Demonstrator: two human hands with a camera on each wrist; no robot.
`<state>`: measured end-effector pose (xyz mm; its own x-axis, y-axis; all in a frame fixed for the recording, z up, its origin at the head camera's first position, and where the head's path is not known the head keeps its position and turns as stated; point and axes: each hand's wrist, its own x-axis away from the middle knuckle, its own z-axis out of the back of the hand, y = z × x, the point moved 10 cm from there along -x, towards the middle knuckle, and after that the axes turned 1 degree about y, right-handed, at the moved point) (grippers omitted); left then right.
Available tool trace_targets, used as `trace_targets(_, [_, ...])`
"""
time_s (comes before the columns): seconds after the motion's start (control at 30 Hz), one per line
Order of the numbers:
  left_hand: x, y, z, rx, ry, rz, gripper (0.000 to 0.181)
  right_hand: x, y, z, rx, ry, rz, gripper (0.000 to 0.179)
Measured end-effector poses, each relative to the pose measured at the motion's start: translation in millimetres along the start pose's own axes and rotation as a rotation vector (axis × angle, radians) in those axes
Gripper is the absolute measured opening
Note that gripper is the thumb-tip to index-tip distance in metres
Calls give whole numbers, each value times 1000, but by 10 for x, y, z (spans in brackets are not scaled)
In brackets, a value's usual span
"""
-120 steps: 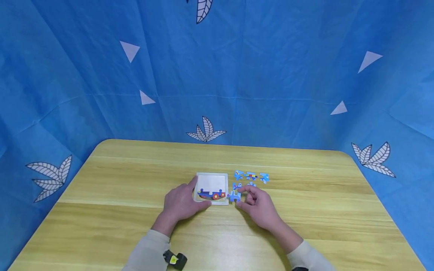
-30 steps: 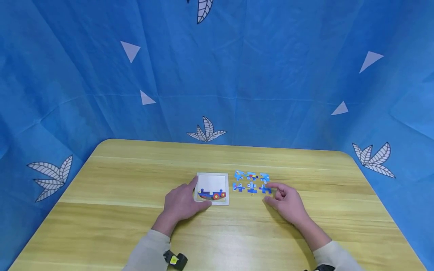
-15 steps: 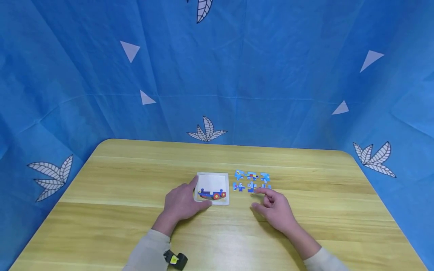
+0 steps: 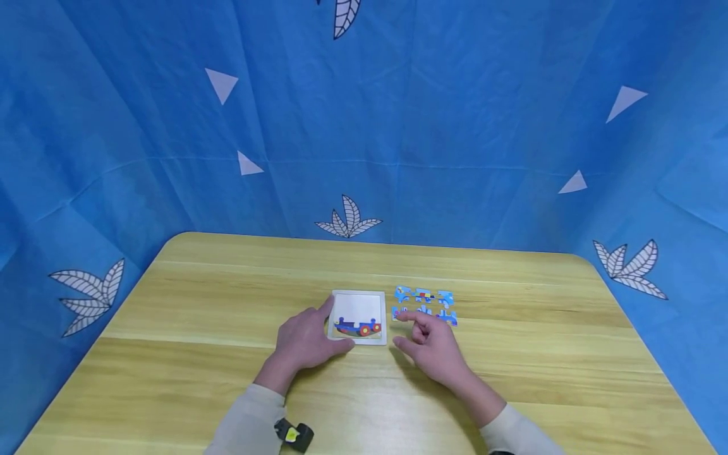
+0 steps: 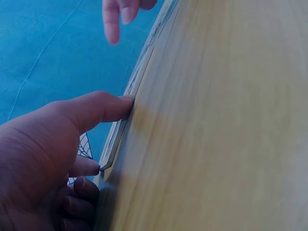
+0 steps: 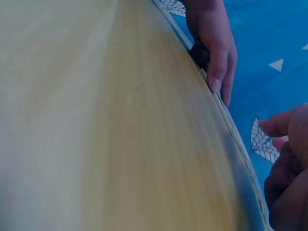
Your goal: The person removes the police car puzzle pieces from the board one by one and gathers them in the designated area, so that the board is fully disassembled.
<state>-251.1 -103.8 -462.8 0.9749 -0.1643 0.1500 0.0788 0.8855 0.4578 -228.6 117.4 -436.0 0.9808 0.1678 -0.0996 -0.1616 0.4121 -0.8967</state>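
A pale square puzzle tray (image 4: pixel 357 305) lies on the table, with joined pieces (image 4: pixel 357 328) along its near side showing red wheels on a dark blue vehicle. My left hand (image 4: pixel 304 339) grips the tray's near-left corner; in the left wrist view the thumb (image 5: pixel 113 107) presses its near edge and a finger touches its left side. My right hand (image 4: pixel 435 347) hovers just right of the tray, index and thumb apart, nothing between them. Its index overlaps the lower row of loose blue pieces, partly hiding the left piece (image 4: pixel 395 311); the right piece (image 4: pixel 448 318) shows fully.
An upper row of loose jigsaw pieces (image 4: pixel 423 296) lies behind the lower row. The wooden table (image 4: pixel 199 303) reaches back to a blue cloth (image 4: pixel 455 114) with leaf and triangle prints. A black wrist device (image 4: pixel 294 436) sits on my left sleeve.
Four seconds ago my right hand held a piece beside the tray; it came to the lower row's right end, was let go, and the hand moved back left. My left hand stayed on the tray.
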Motion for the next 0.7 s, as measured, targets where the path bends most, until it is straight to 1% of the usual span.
trace_targets(0.17, [-9,-5,-4,2,4,-6,104,-92,-67,-142,-35,-16,22,35])
trace_targets(0.43, [-19,2,-16,1,6,-13,104,-205,-116,-343,-87,-45,23,38])
trace_targets(0.5, [-20,5,-12,-1,6,-15,104,-209,-236,-383,-100,-63,13,38])
trace_targets(0.67, [-17,10,3,-15,8,-22,104,-289,-336,-512,-91,-82,17,37])
trace_targets(0.7, [-15,11,5,-16,8,-24,104,-319,-300,-541,-87,-81,25,38])
